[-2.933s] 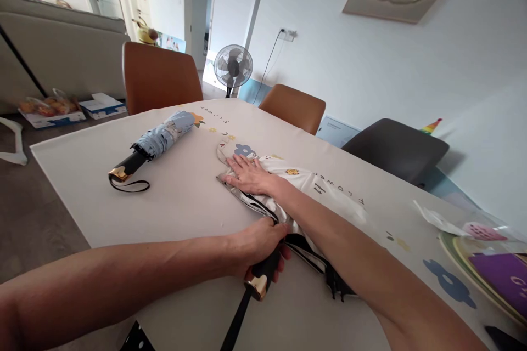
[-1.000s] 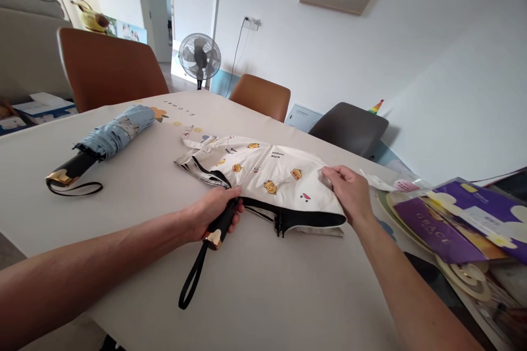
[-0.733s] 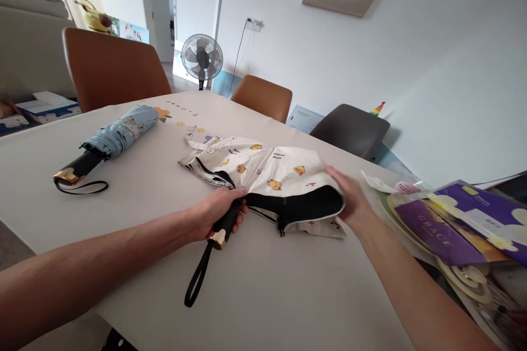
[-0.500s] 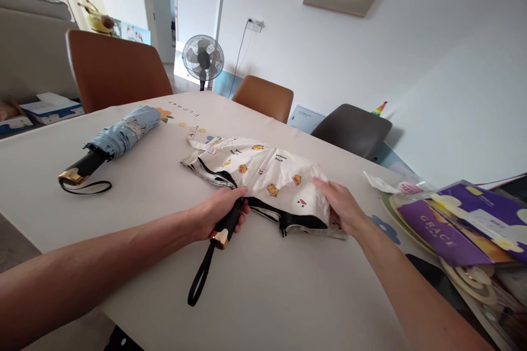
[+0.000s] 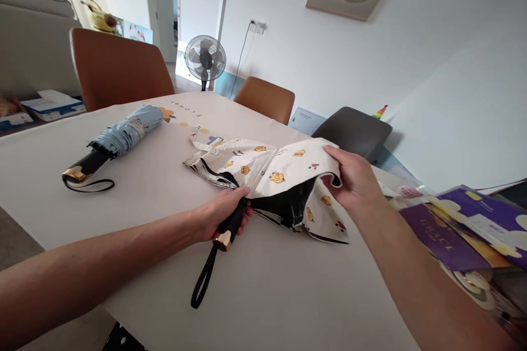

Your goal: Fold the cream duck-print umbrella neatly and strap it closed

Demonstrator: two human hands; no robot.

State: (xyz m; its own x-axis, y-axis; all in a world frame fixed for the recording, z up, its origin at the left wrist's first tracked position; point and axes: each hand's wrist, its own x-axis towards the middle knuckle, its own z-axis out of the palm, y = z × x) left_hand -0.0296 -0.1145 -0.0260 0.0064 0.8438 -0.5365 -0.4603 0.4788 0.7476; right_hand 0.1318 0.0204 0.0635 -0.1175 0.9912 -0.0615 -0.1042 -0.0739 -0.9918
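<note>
A white umbrella (image 5: 263, 167) printed with yellow ducks lies loosely folded on the table, its black lining and ribs showing under the right side. My left hand (image 5: 224, 214) is wrapped round its black handle, which has a gold end and a black wrist strap hanging toward me. Pinched in my right hand (image 5: 354, 178) is the edge of a canopy panel, lifted off the table at the right. Farther left lies a blue umbrella (image 5: 125, 131), folded up, with a black and gold handle and a strap loop.
The white table (image 5: 164, 285) has a printed cloth. Purple packets (image 5: 448, 236) and other items are piled at its right edge. Brown chairs (image 5: 123, 68) and a dark chair (image 5: 352, 129) stand along the far side, with a fan (image 5: 205, 59) behind.
My right hand has raised the right canopy panel, uncovering the black underside and ribs. My left hand stays on the handle. The view has shifted slightly.
</note>
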